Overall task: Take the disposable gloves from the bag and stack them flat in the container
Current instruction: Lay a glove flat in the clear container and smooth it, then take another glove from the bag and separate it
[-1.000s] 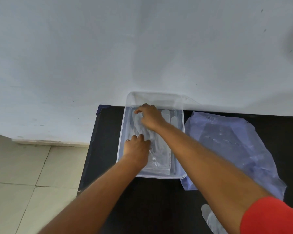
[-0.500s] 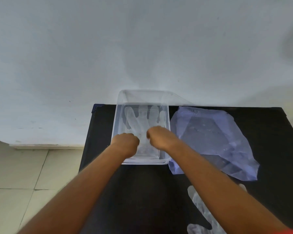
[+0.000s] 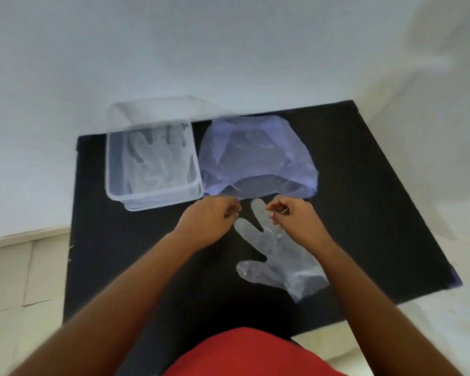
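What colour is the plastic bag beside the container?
Translucent pale purple-blue; the bag shows clearly in the head view, against the black table.

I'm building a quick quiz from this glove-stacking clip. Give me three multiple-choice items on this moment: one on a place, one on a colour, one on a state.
1. Where does the loose glove lie?
A. on the black table, nearer the person than the bag
B. inside the bag
C. on the floor

2. What colour is the bag?
A. green
B. translucent purple-blue
C. orange

3. What is the state of the container?
A. empty
B. closed with a lid
C. open, with gloves lying flat in it

Answers:
1. A, it lies on the table between the left hand and right hand.
2. B, its film shows a purple-blue tint.
3. C, glove fingers show through its open top.
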